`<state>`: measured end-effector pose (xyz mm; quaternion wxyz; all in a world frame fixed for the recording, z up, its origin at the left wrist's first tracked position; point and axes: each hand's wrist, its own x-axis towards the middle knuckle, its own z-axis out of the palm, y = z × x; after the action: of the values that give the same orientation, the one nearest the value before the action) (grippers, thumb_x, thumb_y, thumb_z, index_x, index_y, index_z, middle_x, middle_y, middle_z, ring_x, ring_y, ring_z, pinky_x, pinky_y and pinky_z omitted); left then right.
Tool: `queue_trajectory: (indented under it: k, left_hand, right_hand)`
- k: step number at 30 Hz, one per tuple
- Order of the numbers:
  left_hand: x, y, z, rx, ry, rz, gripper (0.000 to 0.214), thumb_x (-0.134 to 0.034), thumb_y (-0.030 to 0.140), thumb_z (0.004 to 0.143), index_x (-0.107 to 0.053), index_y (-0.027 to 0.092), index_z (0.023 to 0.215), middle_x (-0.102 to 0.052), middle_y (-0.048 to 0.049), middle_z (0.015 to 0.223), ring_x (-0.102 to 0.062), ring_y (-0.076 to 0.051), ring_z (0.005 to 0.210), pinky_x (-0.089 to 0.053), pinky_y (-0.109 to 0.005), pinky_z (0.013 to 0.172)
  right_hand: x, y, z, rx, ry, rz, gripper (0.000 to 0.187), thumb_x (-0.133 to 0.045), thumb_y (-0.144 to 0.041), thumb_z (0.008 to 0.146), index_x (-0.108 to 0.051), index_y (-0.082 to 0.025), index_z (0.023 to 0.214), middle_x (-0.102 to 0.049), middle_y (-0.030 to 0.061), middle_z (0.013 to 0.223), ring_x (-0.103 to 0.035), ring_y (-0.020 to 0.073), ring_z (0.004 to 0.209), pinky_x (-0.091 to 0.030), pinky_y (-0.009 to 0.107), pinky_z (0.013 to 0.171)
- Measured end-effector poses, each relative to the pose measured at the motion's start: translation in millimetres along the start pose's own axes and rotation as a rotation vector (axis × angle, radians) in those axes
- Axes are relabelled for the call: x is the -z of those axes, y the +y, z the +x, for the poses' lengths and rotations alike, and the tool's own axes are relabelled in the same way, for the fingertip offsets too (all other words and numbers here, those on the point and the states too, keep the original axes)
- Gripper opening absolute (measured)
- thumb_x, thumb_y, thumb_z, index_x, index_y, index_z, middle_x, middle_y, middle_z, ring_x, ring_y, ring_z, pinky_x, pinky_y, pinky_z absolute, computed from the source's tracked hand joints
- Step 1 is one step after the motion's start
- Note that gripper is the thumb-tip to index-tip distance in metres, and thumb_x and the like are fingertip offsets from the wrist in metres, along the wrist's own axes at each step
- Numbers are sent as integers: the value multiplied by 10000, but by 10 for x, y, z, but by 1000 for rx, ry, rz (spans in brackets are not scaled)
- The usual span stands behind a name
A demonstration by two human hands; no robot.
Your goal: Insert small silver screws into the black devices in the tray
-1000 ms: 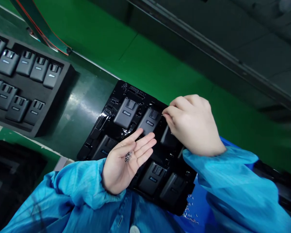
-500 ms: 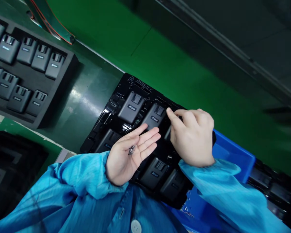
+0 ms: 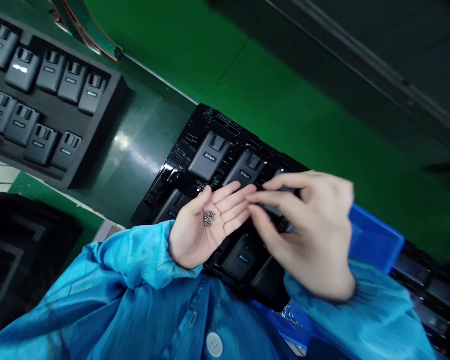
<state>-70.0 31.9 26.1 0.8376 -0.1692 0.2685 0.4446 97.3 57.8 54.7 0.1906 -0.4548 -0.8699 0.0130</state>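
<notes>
My left hand [image 3: 206,225] lies palm up with its fingers stretched out, and a small heap of tiny metal screws [image 3: 209,218] rests in the palm. Close to its fingertips is my right hand [image 3: 311,225], slightly blurred, its fingers apart and nothing visible between them. Below both hands is a glossy black moulded tray [image 3: 225,131] holding several dark grey cases marked "Riton". One case [image 3: 210,156] sits fully visible at the upper left. Beside it, another case [image 3: 246,170] has a small shiny spot at its upper right corner. My right hand partly hides the cases farther right.
A black foam tray [image 3: 97,125] with rows of similar cases stands on the dark green table [image 3: 142,135] at left. A blue bin [image 3: 375,235] lies under the right arm, with loose small metal parts [image 3: 292,317] near its lower edge. More dark trays [image 3: 427,290] are at right.
My right hand has lifted from the corner of the second case and moved toward my left fingertips, its fingers spreading. My left palm has opened wider, showing more screws. The view has shifted slightly.
</notes>
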Motion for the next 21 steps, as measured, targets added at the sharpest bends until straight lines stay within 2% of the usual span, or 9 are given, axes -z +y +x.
queue_trajectory:
  k: [4, 8, 12, 16, 19, 21]
  left_hand:
    - [-16, 0, -30, 38, -46, 46, 670, -189, 469, 1080, -465, 25, 1499, -665, -190, 1351, -676, -209, 1184, -525, -251, 847]
    - [-9, -13, -61, 71, -93, 25, 688, -136, 477, 1080, -508, 49, 1471, -711, -173, 1262, -712, -212, 1082, -532, -279, 853]
    - [19, -18, -59, 99, -71, -38, 646, -149, 447, 1087, -576, 78, 1401, -752, -144, 1145, -739, -203, 950, -540, -304, 852]
    - [36, -22, -53, 109, -56, -80, 608, -176, 393, 1097, -713, 109, 1098, -755, -69, 858, -709, -127, 720, -524, -231, 712]
    - [28, -25, -51, 111, -68, -51, 713, -111, 403, 1097, -705, 114, 827, -696, -53, 698, -686, -113, 648, -512, -215, 669]
    - [23, -27, -50, 110, -80, -9, 773, -61, 411, 1091, -681, 117, 736, -667, -58, 643, -670, -114, 606, -505, -218, 648]
  right_hand:
    - [-10, -261, 29, 55, -49, 124, 59, -689, -181, 899, -693, -230, 931, -649, 70, 1025, -557, 262, 1081, -469, 473, 1006]
    - [-53, -280, 61, 115, -58, 135, 38, -682, -176, 912, -706, -204, 919, -657, 82, 1026, -543, 260, 1061, -471, 477, 998]
    - [-48, -263, 88, 189, -138, 161, 68, -650, -204, 940, -694, -210, 889, -669, 63, 1013, -551, 264, 1049, -453, 540, 1061]
    - [-29, -265, 115, 231, -219, 162, 80, -633, -194, 942, -691, -171, 891, -666, 82, 1014, -548, 275, 1052, -440, 557, 1099]
    - [-19, -261, 142, 237, -282, 171, 108, -605, -182, 949, -685, -142, 890, -660, 92, 985, -555, 273, 1020, -455, 556, 1074]
    - [-12, -255, 161, 240, -320, 195, 120, -583, -172, 954, -679, -135, 893, -655, 94, 976, -562, 273, 1016, -464, 547, 1055]
